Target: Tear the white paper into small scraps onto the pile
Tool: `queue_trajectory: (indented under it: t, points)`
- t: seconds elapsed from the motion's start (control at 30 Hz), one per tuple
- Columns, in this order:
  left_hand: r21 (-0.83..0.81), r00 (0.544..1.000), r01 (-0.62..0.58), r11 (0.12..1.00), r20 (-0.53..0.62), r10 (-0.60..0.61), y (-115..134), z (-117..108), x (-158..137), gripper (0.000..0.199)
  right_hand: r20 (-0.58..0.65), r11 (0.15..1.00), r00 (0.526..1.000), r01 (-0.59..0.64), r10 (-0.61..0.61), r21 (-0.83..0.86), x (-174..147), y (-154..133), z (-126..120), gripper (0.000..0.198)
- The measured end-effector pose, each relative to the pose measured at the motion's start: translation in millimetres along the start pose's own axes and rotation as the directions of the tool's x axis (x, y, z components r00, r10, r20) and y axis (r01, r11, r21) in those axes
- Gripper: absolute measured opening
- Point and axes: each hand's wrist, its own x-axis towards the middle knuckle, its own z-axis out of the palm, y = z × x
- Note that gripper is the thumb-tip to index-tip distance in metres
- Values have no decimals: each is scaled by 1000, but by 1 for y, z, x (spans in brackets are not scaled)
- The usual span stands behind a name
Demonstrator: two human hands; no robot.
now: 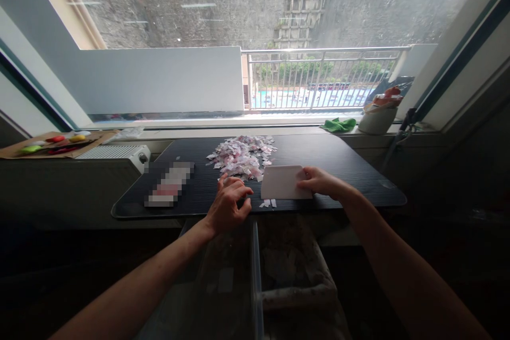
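My right hand (319,181) pinches the right edge of a white flat card (281,183), held over the dark table (311,149). A few small white paper strips (268,203) lie by the card's lower edge. My left hand (231,201) hovers at the table's front, its fingers bent but apart, with nothing visible in them. Just beyond it is a heap of small white and pinkish paper scraps (241,156), spread toward the table's back edge. The card's stiffness and material are hard to judge.
A blurred-out flat object (169,185) lies on the table's left. Below the front edge are a clear plastic bin (223,276) and a lined container (298,295). A green cloth (338,125) and a white pot (377,119) sit on the windowsill. A radiator (115,154) stands left.
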Motion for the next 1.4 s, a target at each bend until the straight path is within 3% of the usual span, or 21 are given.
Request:
queue_trajectory:
  t: [0.63,1.0,1.2,1.4]
  points:
    - [-4,1000,3,1000,-3,-3,-1,0,0,15,152,991,988,-16,-5,132,-10,5,-8,25]
    - [-9,1000,2,1000,7,-2,-4,1,-1,16,147,993,989,1,-18,115,-21,4,-16,29]
    - [-7,1000,-3,1000,6,3,-3,1,-1,16,112,990,993,14,-30,137,-16,2,-8,28]
    - [-10,1000,-5,1000,-1,5,-4,2,-1,17,155,994,987,13,-30,113,-15,5,-8,32]
